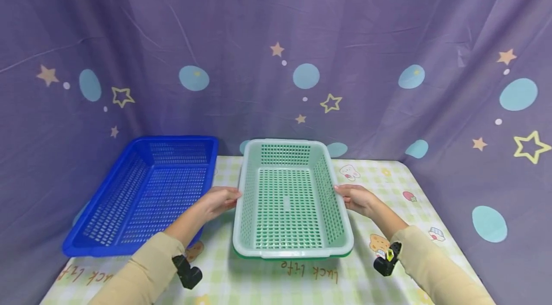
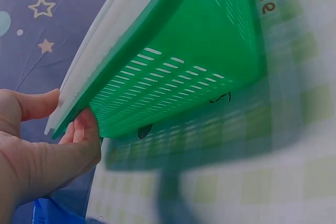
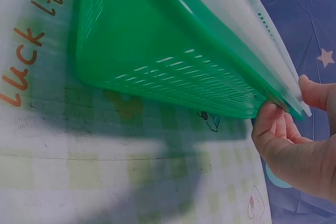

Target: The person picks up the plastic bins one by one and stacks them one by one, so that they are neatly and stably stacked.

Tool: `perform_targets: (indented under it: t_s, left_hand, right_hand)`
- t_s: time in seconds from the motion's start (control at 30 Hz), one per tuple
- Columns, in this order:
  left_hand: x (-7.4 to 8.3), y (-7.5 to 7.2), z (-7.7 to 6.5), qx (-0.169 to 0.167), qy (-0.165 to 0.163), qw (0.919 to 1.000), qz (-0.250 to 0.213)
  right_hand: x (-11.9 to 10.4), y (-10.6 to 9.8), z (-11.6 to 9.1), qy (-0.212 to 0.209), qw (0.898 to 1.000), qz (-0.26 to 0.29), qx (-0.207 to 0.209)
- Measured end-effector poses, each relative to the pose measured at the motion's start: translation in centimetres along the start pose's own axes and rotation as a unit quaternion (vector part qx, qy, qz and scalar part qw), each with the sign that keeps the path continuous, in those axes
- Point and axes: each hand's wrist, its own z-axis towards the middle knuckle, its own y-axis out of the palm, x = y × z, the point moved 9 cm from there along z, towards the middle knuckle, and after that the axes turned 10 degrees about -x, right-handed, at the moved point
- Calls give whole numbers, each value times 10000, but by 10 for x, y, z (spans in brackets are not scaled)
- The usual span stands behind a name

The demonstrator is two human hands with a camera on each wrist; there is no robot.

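Observation:
A white plastic basket (image 1: 293, 252) sits nested inside a green basket (image 2: 210, 45), its pale mesh floor showing green through the holes. At the left side my left hand (image 1: 222, 199) pinches the stacked rims, thumb on the white rim and fingers curled beneath the green one. My right hand (image 1: 355, 198) grips the opposite side in the same way, as the right wrist view also shows. Beneath the green basket a shadow spreads over the checked tablecloth (image 3: 147, 171).
To the left stands a large blue basket (image 1: 211, 163) with slotted walls, its near right corner behind my left forearm. A purple curtain (image 1: 241, 17) with stars and dots hangs behind the table and along both sides.

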Motion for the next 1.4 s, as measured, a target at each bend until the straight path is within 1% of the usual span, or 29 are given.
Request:
perform_targets:
  t_s: [0.13, 0.23, 0.37, 0.47, 0.6, 0.8, 0.87, 0.93, 1.07, 1.17, 1.27, 1.3, 1.4]
  left_hand:
    - [1, -3, -1, 83, -43, 9999, 100]
    - [1, -4, -2, 149, -12, 9998, 117]
    - [2, -6, -2, 295, -54, 9991, 291]
    - [2, -9, -3, 402, -128, 9981, 453]
    - [-1, -12, -3, 496, -141, 9975, 489]
    - [-1, -14, -7, 634, -125, 9968, 477]
    - [-2, -13, -9, 647, -133, 9963, 541]
    - [-2, -13, -12, 680, -144, 9956, 622]
    - [1, -12, -17, 667, -100, 9944, 811]
    - [6, -10, -20, 569, -14, 9941, 918]
    - [11, -9, -24, 487, 4, 9930, 1080]
    - [13, -9, -26, 457, -12, 9923, 1154]
    - [20, -7, -33, 388, -30, 9904, 1324]
  right_hand:
    - [0, 3, 1, 20, 9999, 95, -68]
    - [-2, 4, 0, 10, 9999, 70, -89]
    - [-4, 6, 1, -37, 9999, 42, -108]
    - [-3, 7, 2, -10, 9999, 74, -131]
    - [-1, 9, 3, 66, 9999, 32, -146]
    - [1, 6, 2, 136, 9999, -49, -44]
    - [2, 5, 2, 185, 9998, -73, -2]
    - [3, 3, 0, 228, 9995, -207, 39]
    - [0, -2, -5, 193, 9982, -513, 260]
    - [-7, -8, -9, 98, 9971, -557, 510]
    - [-15, -12, -14, -2, 9951, -630, 766]
    - [-19, -13, -16, -32, 9939, -705, 852]
    - [-29, -13, -20, -139, 9875, -1167, 1055]
